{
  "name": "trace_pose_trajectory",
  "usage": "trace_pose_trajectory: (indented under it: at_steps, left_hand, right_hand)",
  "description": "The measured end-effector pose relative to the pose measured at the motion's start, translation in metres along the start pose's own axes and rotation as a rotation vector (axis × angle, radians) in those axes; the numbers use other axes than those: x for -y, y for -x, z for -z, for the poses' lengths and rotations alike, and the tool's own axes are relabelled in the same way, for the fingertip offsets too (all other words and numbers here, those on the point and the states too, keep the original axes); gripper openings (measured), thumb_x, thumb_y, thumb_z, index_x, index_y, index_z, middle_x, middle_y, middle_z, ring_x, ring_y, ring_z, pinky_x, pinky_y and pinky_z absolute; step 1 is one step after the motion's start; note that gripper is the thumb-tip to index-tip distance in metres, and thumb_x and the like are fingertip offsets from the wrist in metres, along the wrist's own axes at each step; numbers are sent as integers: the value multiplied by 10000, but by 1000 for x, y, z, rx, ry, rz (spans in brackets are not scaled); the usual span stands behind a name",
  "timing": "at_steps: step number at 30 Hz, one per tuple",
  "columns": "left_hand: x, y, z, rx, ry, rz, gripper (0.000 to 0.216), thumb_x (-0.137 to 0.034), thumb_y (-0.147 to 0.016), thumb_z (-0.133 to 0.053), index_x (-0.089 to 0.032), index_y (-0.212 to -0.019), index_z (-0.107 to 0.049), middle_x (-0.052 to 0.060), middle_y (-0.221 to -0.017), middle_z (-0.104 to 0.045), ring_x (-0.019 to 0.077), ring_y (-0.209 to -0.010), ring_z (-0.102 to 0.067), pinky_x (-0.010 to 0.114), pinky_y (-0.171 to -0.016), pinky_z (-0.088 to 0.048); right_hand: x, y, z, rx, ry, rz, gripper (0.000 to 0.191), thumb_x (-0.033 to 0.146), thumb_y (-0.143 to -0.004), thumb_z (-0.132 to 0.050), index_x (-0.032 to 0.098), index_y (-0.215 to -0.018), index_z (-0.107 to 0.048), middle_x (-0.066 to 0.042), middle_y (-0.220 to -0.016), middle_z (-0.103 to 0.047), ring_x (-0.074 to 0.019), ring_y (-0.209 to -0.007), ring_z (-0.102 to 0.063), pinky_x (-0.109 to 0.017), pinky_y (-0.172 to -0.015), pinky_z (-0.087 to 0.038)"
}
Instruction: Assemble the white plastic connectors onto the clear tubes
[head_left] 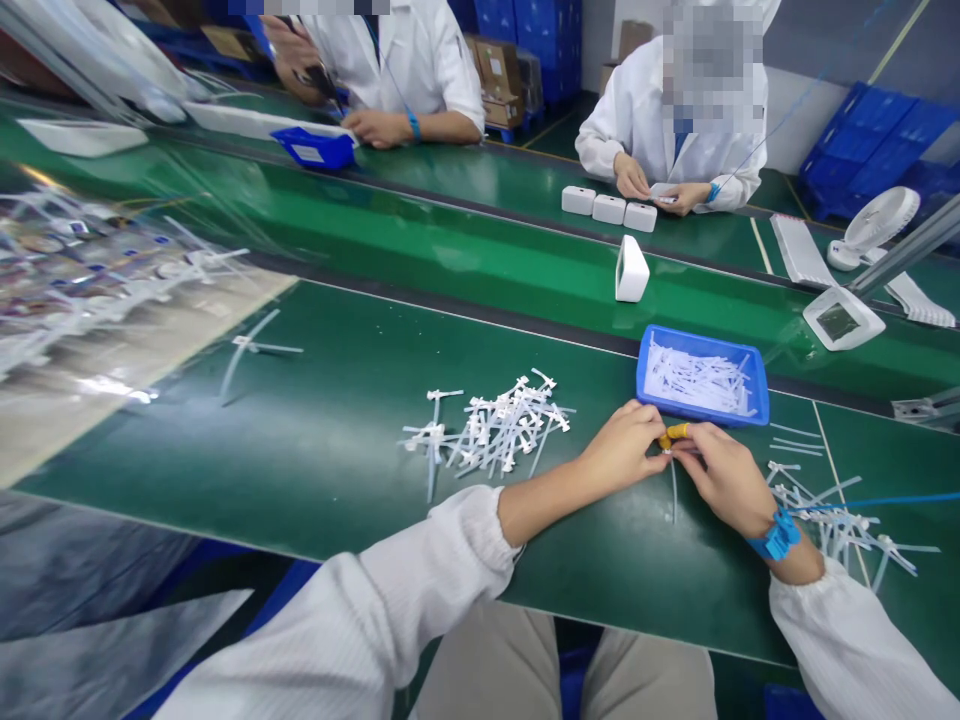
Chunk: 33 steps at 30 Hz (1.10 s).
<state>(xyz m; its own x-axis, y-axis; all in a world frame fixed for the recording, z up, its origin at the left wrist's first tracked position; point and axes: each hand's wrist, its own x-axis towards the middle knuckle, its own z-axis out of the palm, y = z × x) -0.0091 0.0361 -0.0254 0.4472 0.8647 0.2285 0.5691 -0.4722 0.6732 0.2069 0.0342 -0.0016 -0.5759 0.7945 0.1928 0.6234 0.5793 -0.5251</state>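
My left hand and my right hand meet over the green bench, fingertips closed in a pinch. Between them is a small white fitting, mostly hidden by the fingers, with a thin translucent tube hanging down from it. Yellow coverings show on fingertips. Just beyond my hands stands a blue bin full of short white strips. A heap of white fittings with tubes lies left of my left hand. More tubed pieces lie beside my right wrist, which wears a blue strap.
Three loose tubes lie right of the bin. Behind it runs a green conveyor carrying a white housing. Two people in white coats work across it. Bagged parts sit at left, near a lone tubed piece.
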Motion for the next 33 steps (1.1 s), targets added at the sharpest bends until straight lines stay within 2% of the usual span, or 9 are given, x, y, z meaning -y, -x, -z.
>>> trace_pose_trajectory:
  at_steps: [6,12,18,27,33]
  left_hand:
    - [2,-2,0,10,-20,-9,162,-299,-961,-795,-195,-892,-693,62,-981,-644,270,-1014,-598,400,-907,-517]
    - [4,0,2,-6,-24,-23,210,-323,-965,-818,-201,-860,-684,44,-966,-635,247,-979,-607,370,-901,-508]
    - [6,0,3,22,-35,-29,167,-332,-977,-807,-197,-926,-724,49,-994,-644,255,-1025,-607,369,-911,-505]
    - [7,2,1,1,-75,-80,125,-303,-992,-775,-202,-991,-702,56,-1056,-684,263,-1061,-606,388,-965,-497]
    - [6,2,3,22,-81,-79,130,-299,-990,-775,-194,-1011,-701,53,-1066,-701,260,-1070,-607,378,-965,-493]
  right_hand:
    - [1,-4,3,39,-2,1,158,190,-1022,-558,249,-1136,-651,-101,-1037,-789,-297,-1015,-742,-432,-868,-631]
    - [-12,-3,14,84,-275,-131,280,346,-1034,-652,263,-1301,-652,-51,-1097,-846,-265,-1037,-822,-429,-978,-646]
    - [-18,-2,13,84,-355,-183,237,384,-1016,-681,244,-1204,-720,-67,-1092,-853,-280,-1050,-831,-440,-987,-657]
    - [-12,0,12,14,-170,-81,170,345,-1057,-632,266,-1116,-771,-63,-1117,-819,-265,-1010,-792,-393,-921,-632]
    - [-9,0,11,-44,-275,-164,219,417,-1063,-639,245,-1075,-773,-42,-961,-818,-233,-851,-775,-334,-807,-604]
